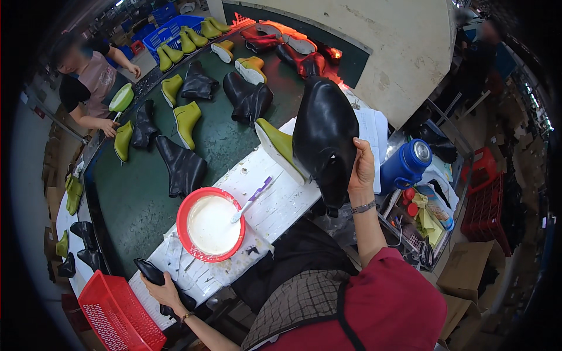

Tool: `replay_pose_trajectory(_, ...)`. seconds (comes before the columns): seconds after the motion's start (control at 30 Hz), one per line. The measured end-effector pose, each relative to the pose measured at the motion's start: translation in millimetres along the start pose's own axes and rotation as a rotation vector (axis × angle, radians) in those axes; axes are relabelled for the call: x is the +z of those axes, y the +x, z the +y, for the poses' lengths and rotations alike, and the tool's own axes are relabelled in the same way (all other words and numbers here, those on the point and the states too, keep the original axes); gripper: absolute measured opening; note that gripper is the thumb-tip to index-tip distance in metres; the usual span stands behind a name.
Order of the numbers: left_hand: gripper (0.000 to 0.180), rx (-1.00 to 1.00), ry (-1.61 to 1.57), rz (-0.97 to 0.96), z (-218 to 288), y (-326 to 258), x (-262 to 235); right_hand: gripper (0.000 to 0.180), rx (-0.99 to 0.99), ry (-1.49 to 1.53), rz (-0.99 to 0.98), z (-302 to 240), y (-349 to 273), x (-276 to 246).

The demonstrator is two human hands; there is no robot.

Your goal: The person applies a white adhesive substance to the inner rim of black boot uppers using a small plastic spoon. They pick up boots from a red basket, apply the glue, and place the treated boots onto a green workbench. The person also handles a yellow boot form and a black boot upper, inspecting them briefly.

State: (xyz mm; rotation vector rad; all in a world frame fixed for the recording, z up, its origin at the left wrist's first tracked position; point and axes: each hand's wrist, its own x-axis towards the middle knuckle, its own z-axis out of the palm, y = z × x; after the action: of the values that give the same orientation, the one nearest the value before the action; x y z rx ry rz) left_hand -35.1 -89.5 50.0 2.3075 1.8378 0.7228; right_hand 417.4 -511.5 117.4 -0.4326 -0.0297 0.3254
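My right hand is closed on a black leather boot, holding it up at the right end of the white board. Down at the lower left, my left hand grips another black boot, partly covered by the fingers. Between the hands sits a red bowl of white paste. A purple-and-white toothbrush leans on the bowl's rim, its head in the paste. Beside the raised boot, partly behind it, is a yellow-green shoe last with a pale sole.
Black boots and yellow-green lasts lie on the green conveyor belt; some sit under red light by the machine housing. A co-worker works across at left. A red basket stands lower left, a blue flask at right.
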Motion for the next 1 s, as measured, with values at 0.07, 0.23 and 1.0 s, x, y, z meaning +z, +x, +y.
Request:
replay_pose_trajectory(0.07,0.084,0.007,0.004,0.012,2.0,0.3,-0.6,0.037,-0.001,0.009,0.018,0.9,4.2,-5.6)
replay_pose_trajectory(0.23,0.081,0.062,0.009,0.06,-5.9,0.7,2.8,0.032,0.105,0.314,-0.318,7.4,13.4,-36.5)
replay_pose_trajectory(1.0,0.111,0.568,-1.219,-0.839,347.3,-64.1,-59.4,0.052,0.43,-0.276,-0.142,16.4,-43.1,34.1)
